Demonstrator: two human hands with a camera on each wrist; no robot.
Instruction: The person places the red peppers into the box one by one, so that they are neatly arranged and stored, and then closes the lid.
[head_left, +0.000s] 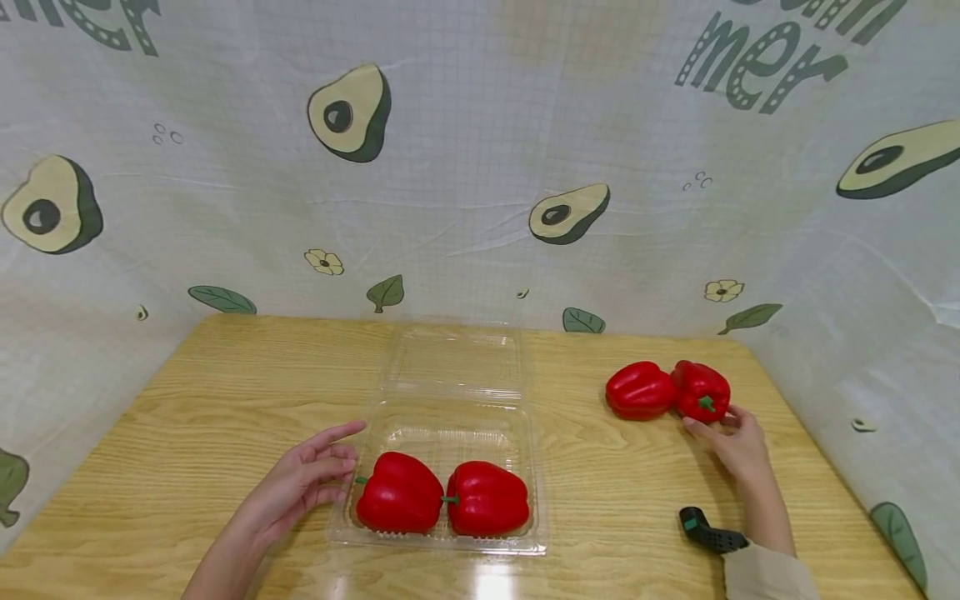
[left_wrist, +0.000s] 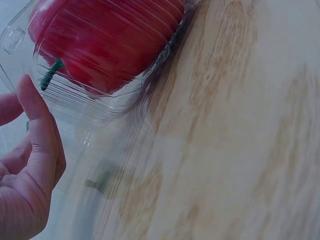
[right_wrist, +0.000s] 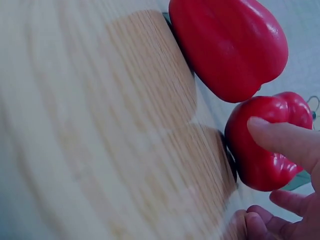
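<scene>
A clear plastic clamshell box [head_left: 459, 417] lies on the table with its lid folded back. Two red bell peppers with green stems, a left one [head_left: 400, 493] and a right one [head_left: 487, 498], sit side by side in its near half. My left hand [head_left: 303, 479] is at the box's left edge, fingers loosely bent and gripping nothing. At the right, my right hand [head_left: 738, 442] is at the near side of a red bell pepper [head_left: 701, 390], thumb [right_wrist: 280, 136] and fingers spread about it. Another red bell pepper [head_left: 640, 391] lies against that one's left side.
The wooden table [head_left: 225, 400] meets a white curtain [head_left: 450, 167] printed with avocados at the back and sides. A black strap-like device [head_left: 708, 532] is at my right wrist, beside a beige sleeve [head_left: 768, 573].
</scene>
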